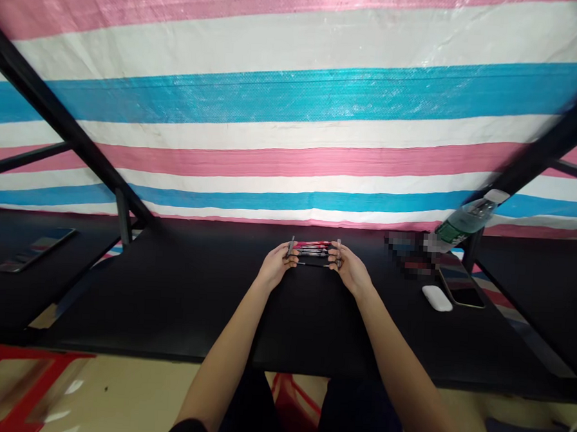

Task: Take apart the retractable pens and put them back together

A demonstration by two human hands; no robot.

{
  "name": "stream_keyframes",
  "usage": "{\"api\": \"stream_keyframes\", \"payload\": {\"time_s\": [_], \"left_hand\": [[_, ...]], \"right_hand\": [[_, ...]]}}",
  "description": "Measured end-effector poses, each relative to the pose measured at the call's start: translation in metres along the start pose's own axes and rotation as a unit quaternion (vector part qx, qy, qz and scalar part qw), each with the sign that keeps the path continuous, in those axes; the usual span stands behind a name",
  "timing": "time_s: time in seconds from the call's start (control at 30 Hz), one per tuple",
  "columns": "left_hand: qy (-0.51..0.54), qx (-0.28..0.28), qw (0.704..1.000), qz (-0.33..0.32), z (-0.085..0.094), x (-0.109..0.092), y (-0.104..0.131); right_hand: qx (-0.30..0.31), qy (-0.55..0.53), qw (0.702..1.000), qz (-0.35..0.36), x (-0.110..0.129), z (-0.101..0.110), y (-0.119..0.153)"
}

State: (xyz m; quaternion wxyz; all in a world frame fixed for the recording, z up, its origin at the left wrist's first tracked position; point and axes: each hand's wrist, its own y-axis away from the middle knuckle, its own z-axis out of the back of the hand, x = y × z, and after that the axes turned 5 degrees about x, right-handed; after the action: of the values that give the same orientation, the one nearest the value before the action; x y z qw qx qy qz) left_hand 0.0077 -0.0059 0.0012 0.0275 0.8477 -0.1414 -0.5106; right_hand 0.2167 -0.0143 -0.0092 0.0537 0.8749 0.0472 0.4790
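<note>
- The left grip [281, 262] is closed, fingers and thumb pinched on the left ends of a cluster of slim pens [312, 248].
- The right grip [346, 268] mirrors it, clamped on the right ends; the two hands stand apart, with only the middles of the pens bare between them.
- The pens run crosswise, side by side, some red, others pale or dark; their exact count is too small to tell.
- A dark stick [313, 264] spans the hands separately, nearer the body than the cluster, its ends at the lower fingers.
- Everything held sits over the middle of the black counter [177, 300], towards its far edge; whether any of it touches the surface, I cannot tell.
- The step in hand looks like holding the cluster level and gathered from both ends.
- The next move would seem to call for even pressure from both sides, so that no pen slips out, and care with the lone stick.
- Well off to the right lie a white rounded case [437, 298] and a phone [462, 291].
</note>
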Motion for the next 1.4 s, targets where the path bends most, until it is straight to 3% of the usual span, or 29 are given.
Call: {"api": "stream_keyframes", "payload": {"time_s": [0.13,0.33,0.4,0.53,0.7,0.8,0.93,1.17,1.3,1.4], "left_hand": [[-0.009,-0.016,1.000,-0.006,0.000,-0.001,0.001],[-0.039,-0.036,0.998,-0.022,-0.004,-0.006,0.007],[-0.040,-0.043,0.998,-0.026,-0.004,-0.007,0.007],[-0.038,-0.040,0.998,-0.043,-0.005,-0.006,0.007],[-0.052,-0.021,0.997,-0.061,-0.004,-0.003,0.006],[-0.054,-0.020,0.996,-0.064,-0.004,-0.003,0.006],[-0.064,-0.022,0.996,-0.062,-0.006,-0.004,0.007],[-0.083,-0.016,0.994,-0.074,-0.006,-0.003,0.007],[-0.091,-0.018,0.993,-0.076,-0.004,-0.002,0.005],[-0.098,-0.021,0.992,-0.076,-0.004,-0.002,0.004]], "right_hand": [[-0.001,0.040,0.999,0.035,-0.001,0.000,0.000],[-0.072,0.197,0.971,0.119,-0.006,0.007,-0.003],[-0.103,0.303,0.936,0.145,-0.007,0.010,-0.003],[-0.153,0.502,0.832,0.177,-0.009,0.016,-0.002],[-0.147,0.625,0.739,0.205,-0.015,0.023,-0.005],[-0.149,0.662,0.702,0.217,-0.019,0.027,-0.007],[-0.149,0.672,0.688,0.228,-0.023,0.031,-0.009],[-0.138,0.642,0.713,0.245,-0.018,0.027,-0.007],[-0.055,0.628,0.722,0.286,-0.012,0.017,-0.003],[0.046,0.647,0.705,0.286,-0.012,0.009,0.001]]}}
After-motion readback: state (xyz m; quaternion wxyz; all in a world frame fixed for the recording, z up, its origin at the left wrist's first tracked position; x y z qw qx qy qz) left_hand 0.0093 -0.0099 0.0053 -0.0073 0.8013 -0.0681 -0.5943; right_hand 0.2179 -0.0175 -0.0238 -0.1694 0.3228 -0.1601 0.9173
